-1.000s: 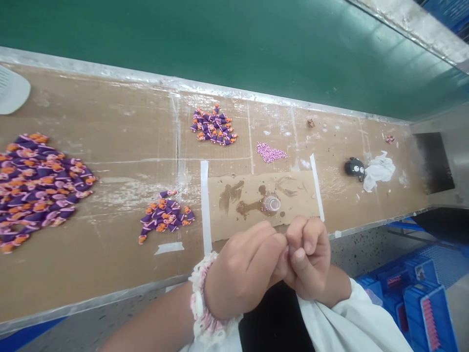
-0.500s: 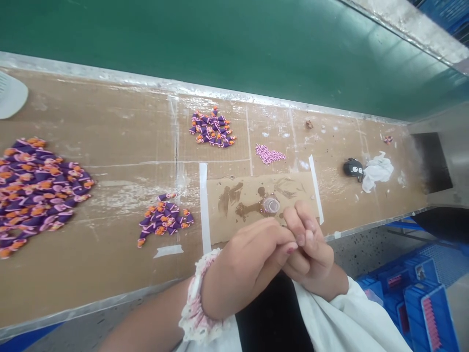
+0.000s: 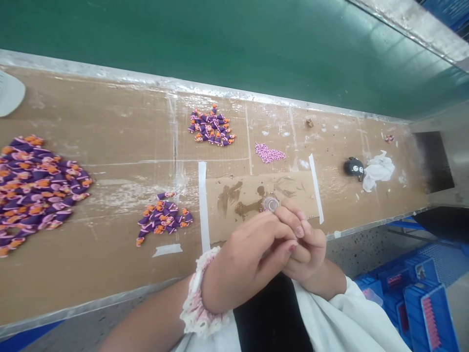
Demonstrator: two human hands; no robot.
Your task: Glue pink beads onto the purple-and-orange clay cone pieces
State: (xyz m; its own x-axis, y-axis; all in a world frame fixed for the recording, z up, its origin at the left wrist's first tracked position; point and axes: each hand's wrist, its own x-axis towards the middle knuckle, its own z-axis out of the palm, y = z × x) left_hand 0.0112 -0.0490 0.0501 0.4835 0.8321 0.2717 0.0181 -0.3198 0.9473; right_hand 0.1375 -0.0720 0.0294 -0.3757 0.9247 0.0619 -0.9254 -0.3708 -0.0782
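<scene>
My left hand, with a pink and white lacy scrunchie at its wrist, is closed in a pinch. Against its fingertips press those of my right hand, closed too. Whatever lies between the fingers is hidden. Just beyond them a small clear cup stands on a stained piece of cardboard. Farther off is a patch of tiny pink beads. Small purple, pink and orange figures lie in a near pile and a far pile.
A large pile of the same figures covers the left of the cardboard-topped table. To the right lie a black round object with eyes and a crumpled white tissue. Blue crates stand below, at the right.
My right hand has shifted slightly left and its fingers have folded closer against my left hand. The piles and the cup stay where they were.
</scene>
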